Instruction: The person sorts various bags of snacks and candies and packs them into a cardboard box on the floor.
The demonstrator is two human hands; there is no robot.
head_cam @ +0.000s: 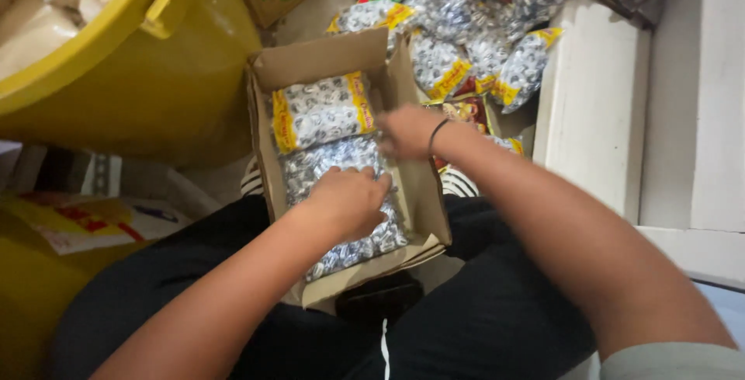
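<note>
I see an open cardboard box (419,186) resting on the person's lap, and I take it as my landmark. Inside it lie two clear bags of silver-wrapped sweets: the far bag (322,112), with yellow bands at both ends, sits against the far wall of the box, and the near bag (349,209) fills the part closer to the body, touching the far one. The left hand (347,201) lies on top of the near bag, fingers curled down and pressing into it; I cannot tell whether it actually grips the bag. The right hand (409,131) sits at the box's right wall, beside the seam between the two bags, fingers bent and touching the plastic there; its grip is blurred, so I cannot tell that either. The bags fill the box nearly wall to wall on its left side, leaving only a narrow strip of bare cardboard along the right wall. Left of the box stands a big yellow tub (147,77), close to its corner. Beyond the box's far right corner lies a heap of more sweet bags (473,46). To the right of the box runs a white wooden step (594,100), with a slim gap of floor between.
</note>
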